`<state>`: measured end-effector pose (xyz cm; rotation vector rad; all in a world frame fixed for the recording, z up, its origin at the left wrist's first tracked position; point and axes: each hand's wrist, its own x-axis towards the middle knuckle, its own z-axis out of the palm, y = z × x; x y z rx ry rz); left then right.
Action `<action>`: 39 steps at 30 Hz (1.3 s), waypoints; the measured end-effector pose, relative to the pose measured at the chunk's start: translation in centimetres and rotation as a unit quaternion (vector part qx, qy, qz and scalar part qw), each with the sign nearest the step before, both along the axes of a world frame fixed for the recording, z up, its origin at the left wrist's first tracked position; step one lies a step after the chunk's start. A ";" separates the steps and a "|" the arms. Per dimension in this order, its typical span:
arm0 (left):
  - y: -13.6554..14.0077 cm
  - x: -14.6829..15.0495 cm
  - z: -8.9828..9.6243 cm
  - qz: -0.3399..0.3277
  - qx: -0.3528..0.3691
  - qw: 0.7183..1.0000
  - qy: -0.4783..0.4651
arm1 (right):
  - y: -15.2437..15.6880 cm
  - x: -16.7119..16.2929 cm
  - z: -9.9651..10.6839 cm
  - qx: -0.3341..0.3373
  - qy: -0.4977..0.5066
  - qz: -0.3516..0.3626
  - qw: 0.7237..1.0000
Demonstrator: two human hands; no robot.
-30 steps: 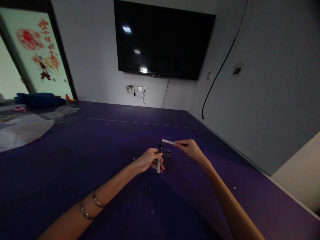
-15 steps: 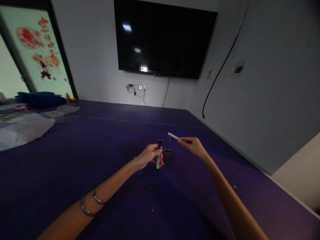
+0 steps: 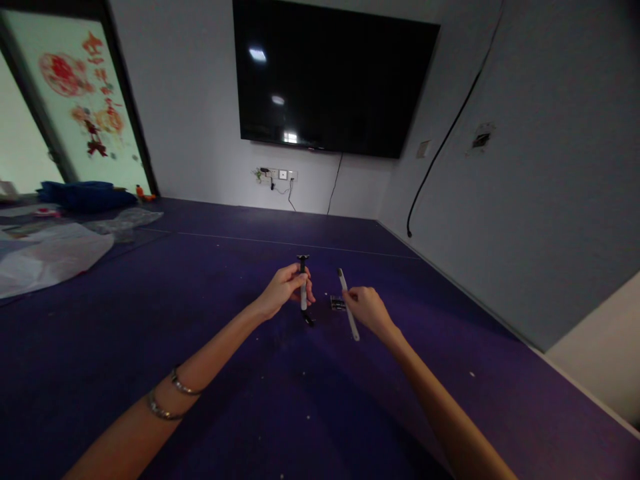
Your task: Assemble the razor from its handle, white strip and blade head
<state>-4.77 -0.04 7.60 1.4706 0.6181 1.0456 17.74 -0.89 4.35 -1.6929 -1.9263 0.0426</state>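
My left hand (image 3: 289,288) is closed around the handle of a black-and-white razor (image 3: 303,297). The razor stands nearly upright, its black head at the top and a dark curved end below my fingers. In my right hand (image 3: 367,307), a slim white toothbrush (image 3: 353,325) is pinched near its middle. Its dark-bristled end points up and away, and the rounded handle end points down toward me. A small dark case (image 3: 337,303) with a clear look lies on the purple surface just behind the toothbrush, partly covered by it and my fingers. Its contents are too small to make out.
The purple surface (image 3: 225,373) carries small white specks. To the left lie a white plastic bag (image 3: 65,257), clear plastic wrap (image 3: 127,220), and a dark blue cloth bundle (image 3: 85,195). A black cable (image 3: 443,137) hangs down the right wall. A television (image 3: 335,73) hangs ahead.
My left hand has moved up and left with the razor. The toothbrush has been turned in my right hand, from pointing left to nearly upright, and that hand has moved slightly left and down.
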 end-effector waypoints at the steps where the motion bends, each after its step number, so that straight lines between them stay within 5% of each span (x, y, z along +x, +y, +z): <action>1: 0.0 0.0 -0.1 0.000 -0.001 1.000 0.002 | 0.0 -0.6 -0.4 -0.017 -0.019 -0.012 1.000; 7: -0.1 0.4 -0.7 -0.013 -0.006 1.000 0.016 | -0.3 -3.3 -3.4 -0.121 -0.087 -0.037 0.988; 14: -0.2 0.8 -1.2 -0.026 -0.012 0.999 0.028 | -0.3 -4.2 -5.1 -0.149 -0.107 -0.054 0.982; 29: -0.2 0.9 -1.7 -0.037 -0.012 0.998 0.039 | -0.5 -4.3 -5.0 -0.152 -0.100 -0.069 0.981; 39: -0.1 1.3 -2.4 -0.042 -0.010 0.997 0.058 | 2.3 1.0 -3.9 -0.127 -0.038 -0.098 0.986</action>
